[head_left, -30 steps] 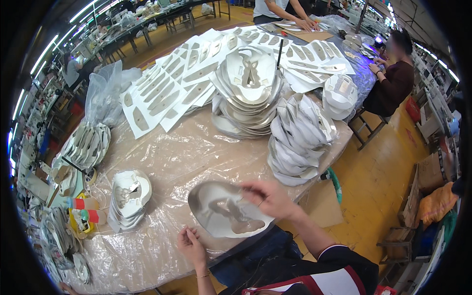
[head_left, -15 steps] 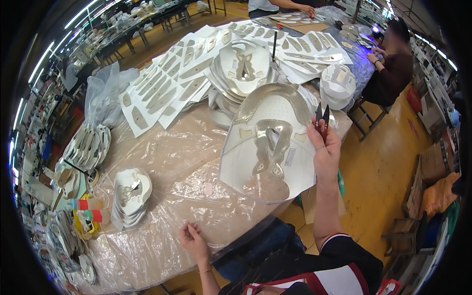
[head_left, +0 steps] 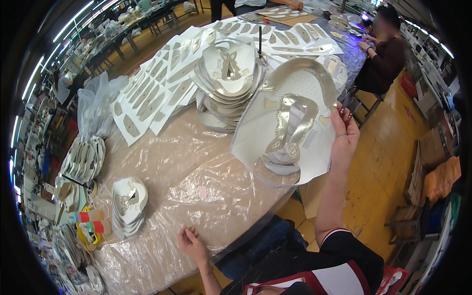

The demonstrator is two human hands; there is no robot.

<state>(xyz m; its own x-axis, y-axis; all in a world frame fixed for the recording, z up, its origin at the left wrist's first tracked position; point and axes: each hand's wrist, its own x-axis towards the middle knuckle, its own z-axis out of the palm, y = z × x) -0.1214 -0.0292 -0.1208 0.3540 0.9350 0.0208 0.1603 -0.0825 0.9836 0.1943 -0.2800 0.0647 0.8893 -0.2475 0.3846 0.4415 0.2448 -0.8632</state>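
Upper [head_left: 282, 123] held up by right hand [head_left: 346, 135], its right edge pinched between thumb and fingers; snips [head_left: 345, 113], partly hidden, also gripped in same hand. Upper tilted, front face shown, over right part of table [head_left: 167, 164]; tall stack [head_left: 228, 88] partly covered from view. Left hand [head_left: 192, 245] held near table's front edge, fingers loosely curled; whether anything is pinched cannot be told. Small stack [head_left: 129, 206] set at left, near bottles [head_left: 101, 226]. Cut sheets [head_left: 132, 127] spread at back.
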